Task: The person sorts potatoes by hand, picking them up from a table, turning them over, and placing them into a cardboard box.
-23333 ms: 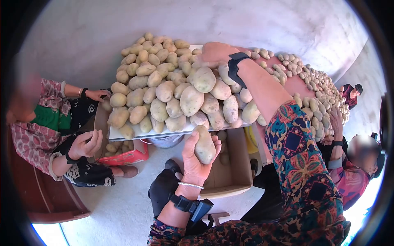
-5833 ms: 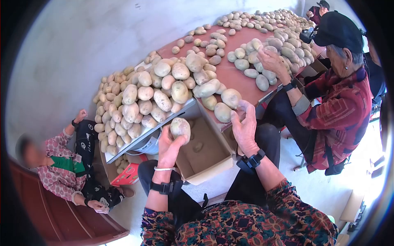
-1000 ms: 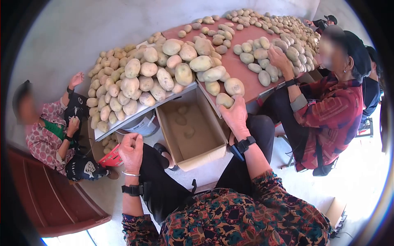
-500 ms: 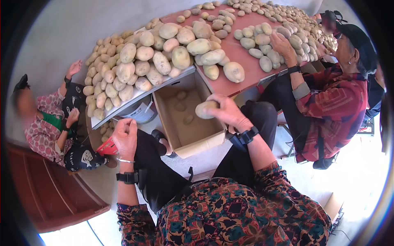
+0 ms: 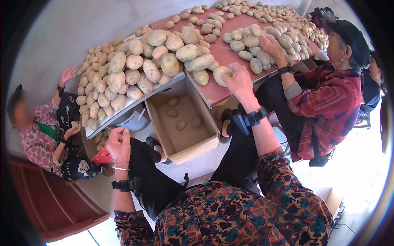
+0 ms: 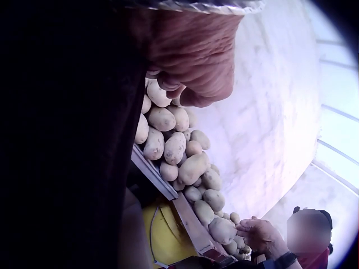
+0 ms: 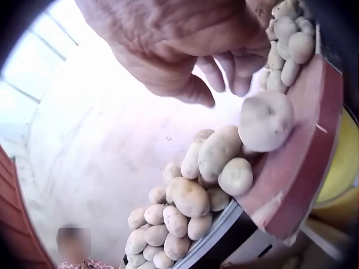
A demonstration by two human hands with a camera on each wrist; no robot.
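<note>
Reaching right hand (image 5: 240,83) at potato (image 5: 220,75), left hand (image 5: 119,146) curled, bucket label (image 5: 132,121) blurred

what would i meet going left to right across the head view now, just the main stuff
Pink patterned shirt → wearer's left hand → big open cardboard box → wearer's right hand → red plaid shirt

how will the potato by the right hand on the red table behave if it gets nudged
The potato will probably roll or rock: it is rounded and sits close to the edge of the red table, so it might drop off. Its plump, full outline suggests it is firm rather than floppy. The skin looks matte, so it likely isn't very slippery.
</note>
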